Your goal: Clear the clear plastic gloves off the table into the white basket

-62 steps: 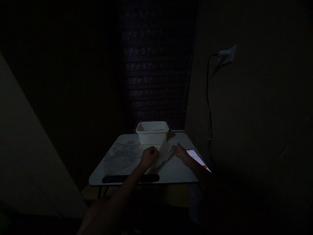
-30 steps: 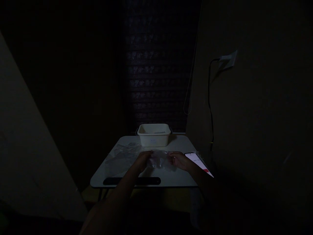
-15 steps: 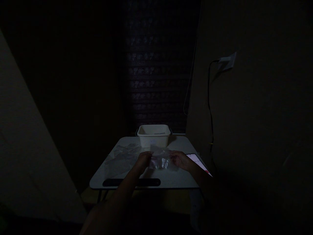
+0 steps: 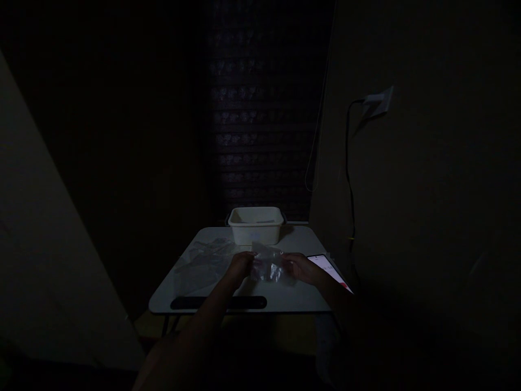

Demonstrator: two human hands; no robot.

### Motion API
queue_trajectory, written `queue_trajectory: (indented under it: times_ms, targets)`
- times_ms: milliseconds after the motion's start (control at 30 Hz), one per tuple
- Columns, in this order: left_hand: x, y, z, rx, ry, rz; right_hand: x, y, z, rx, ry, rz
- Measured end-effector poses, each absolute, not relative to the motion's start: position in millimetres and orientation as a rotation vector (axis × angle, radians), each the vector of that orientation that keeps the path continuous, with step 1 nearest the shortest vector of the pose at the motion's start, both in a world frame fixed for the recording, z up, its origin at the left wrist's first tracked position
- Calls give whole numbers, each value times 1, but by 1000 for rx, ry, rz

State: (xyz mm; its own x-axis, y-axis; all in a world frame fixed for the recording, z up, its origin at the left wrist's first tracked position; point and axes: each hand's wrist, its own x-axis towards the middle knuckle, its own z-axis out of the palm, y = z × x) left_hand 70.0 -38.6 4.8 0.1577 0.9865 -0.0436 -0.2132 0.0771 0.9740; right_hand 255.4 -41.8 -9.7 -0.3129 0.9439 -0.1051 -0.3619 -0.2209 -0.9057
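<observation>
A clear plastic bag (image 4: 266,265) is stretched between my two hands, just above the small white table (image 4: 280,298). My left hand (image 4: 241,266) pinches its left edge. Closed on the bag's right side is my right hand (image 4: 299,267). The plastic is crinkled and shiny, and the dim light hides whether anything is inside. More clear plastic bags (image 4: 203,266) lie spread on the left part of the table. Behind my hands stands a white plastic bin (image 4: 256,233), with something flat and pale partly visible inside.
A phone with a lit screen (image 4: 329,271) lies at the table's right edge, beside my right forearm. A dark slot (image 4: 217,303) runs along the front edge. On the right wall a cable (image 4: 348,163) hangs from an outlet (image 4: 378,103).
My right hand has shifted slightly left, toward my left hand, and the bag between them is a little more crumpled. The bin and the loose bags have stayed put.
</observation>
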Motion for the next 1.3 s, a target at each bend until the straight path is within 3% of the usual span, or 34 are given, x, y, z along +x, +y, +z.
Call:
queue_trajectory:
  times_ms: [800,1100,1300]
  targets:
    - [67,-38,7,1066,922,1049,261,-38,-13,-807,-1034,1604]
    - [69,-37,-2,1172,1058,968,265,-37,-11,-953,-891,1706]
    - [77,-33,-18,1305,1172,981,267,-32,-33,-1153,-998,1424]
